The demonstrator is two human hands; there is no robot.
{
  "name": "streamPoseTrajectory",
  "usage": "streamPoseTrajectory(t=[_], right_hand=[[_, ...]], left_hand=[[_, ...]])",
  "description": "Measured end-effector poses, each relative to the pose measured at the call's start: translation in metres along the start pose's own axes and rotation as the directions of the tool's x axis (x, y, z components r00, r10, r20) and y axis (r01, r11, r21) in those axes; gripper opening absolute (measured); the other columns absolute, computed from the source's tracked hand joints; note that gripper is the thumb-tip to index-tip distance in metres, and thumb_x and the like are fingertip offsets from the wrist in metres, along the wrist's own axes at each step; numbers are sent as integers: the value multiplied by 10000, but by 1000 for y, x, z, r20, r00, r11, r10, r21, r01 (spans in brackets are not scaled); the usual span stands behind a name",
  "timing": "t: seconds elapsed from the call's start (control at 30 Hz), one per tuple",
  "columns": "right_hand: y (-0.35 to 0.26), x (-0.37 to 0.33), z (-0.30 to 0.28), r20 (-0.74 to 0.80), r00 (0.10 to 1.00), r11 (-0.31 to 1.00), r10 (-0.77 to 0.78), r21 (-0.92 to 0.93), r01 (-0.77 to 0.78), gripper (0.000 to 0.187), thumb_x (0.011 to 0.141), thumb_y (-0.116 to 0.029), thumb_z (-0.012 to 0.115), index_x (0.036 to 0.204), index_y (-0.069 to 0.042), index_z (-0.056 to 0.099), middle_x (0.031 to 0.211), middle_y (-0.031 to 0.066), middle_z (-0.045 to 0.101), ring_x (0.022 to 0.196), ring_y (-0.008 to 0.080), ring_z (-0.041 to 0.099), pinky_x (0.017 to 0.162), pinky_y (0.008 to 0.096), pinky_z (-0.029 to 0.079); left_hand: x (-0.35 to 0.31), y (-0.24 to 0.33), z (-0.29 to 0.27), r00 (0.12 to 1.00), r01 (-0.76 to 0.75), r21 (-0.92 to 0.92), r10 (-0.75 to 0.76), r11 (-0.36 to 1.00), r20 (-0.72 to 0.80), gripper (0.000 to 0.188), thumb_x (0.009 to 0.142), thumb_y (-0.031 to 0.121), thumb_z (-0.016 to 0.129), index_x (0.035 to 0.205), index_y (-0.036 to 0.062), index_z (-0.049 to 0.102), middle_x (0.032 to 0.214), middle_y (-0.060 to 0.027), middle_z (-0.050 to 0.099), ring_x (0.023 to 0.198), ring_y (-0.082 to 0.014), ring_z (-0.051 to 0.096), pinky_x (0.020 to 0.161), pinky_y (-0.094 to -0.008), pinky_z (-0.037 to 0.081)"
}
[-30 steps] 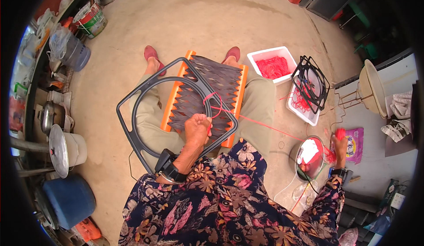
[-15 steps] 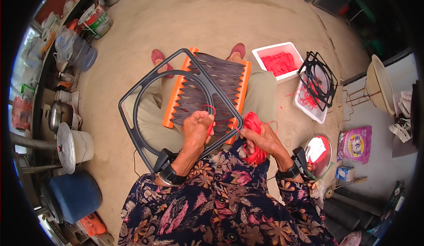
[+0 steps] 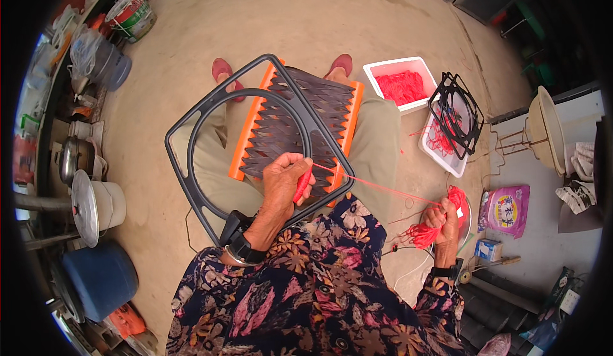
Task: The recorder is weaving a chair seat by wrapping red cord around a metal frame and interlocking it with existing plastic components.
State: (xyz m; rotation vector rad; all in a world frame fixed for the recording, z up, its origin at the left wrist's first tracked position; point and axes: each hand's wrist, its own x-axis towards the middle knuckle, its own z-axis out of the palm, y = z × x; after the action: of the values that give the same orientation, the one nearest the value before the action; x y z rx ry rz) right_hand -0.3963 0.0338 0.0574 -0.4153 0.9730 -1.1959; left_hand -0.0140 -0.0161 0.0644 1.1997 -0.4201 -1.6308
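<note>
While left hand (image 3: 285, 180) grips frame (image 3: 205, 106), right hand (image 3: 442, 223) clutches cord (image 3: 421, 235); white box (image 3: 414, 105) holds strands (image 3: 400, 86).

The person wears a dark navy shirt (image 3: 274, 292) printed with pink, tan and brown flowers, pale khaki trousers (image 3: 375, 145), dull red closed shoes (image 3: 221, 68), and black wristbands (image 3: 241, 247) behind the left hand (image 3: 284, 182) and right hand (image 3: 449, 225), the left one bearing a boxy black module (image 3: 234, 226).

Square frame (image 3: 205, 107): smooth plastic — matt (or nearly so); pot lid (image 3: 87, 215): glossy metal.
</note>
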Motion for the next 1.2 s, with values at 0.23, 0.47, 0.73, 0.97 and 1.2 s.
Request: streamPoseTrajectory(t=[0.23,0.47,0.73,0.97,1.2], right_hand=[[-21,37,9,-269,961,912,-62,-406,-55,246,896,-232,568,719,-107,452,520,-18,392,418,98,386,416,259,335],[-48,65,159,280,953,80,-111,-954,290,550,843,-178,571,1339,-27,388,852,93,571,683,163,571,638,332,471],[51,111,294,913,235,-223,333,-166,960,444,697,-40,598,1136,-104,616,981,76,601,966,261,557,994,396,327],[85,168,268,543,336,108,769,-630,769,279,789,-8,544,1059,-8,616,938,102,685,878,254,656,769,358,511],[18,112,276,597,742,599,304,-726,338,130,900,-97,555,920,16,616,852,76,665,825,125,624,711,271,506]], left_hand=[[-6,-3,0,998,59,-55,-58,997,10,91,866,56,584,855,0,513,654,-136,604,395,-148,514,291,-249,331],[-16,-23,4,998,65,80,-67,995,22,103,868,45,609,873,-13,524,630,-101,605,386,-119,496,300,-235,317],[-20,-41,15,999,-54,151,54,987,1,87,860,-7,545,916,-71,565,628,-63,597,419,-69,460,358,-214,341],[-8,-45,20,997,-51,203,40,978,61,59,835,-14,567,878,-38,600,612,-47,580,459,-80,494,364,-240,373],[25,-5,4,994,-107,221,111,969,-5,101,848,62,614,855,-37,597,592,-28,563,414,-66,466,360,-221,340]])
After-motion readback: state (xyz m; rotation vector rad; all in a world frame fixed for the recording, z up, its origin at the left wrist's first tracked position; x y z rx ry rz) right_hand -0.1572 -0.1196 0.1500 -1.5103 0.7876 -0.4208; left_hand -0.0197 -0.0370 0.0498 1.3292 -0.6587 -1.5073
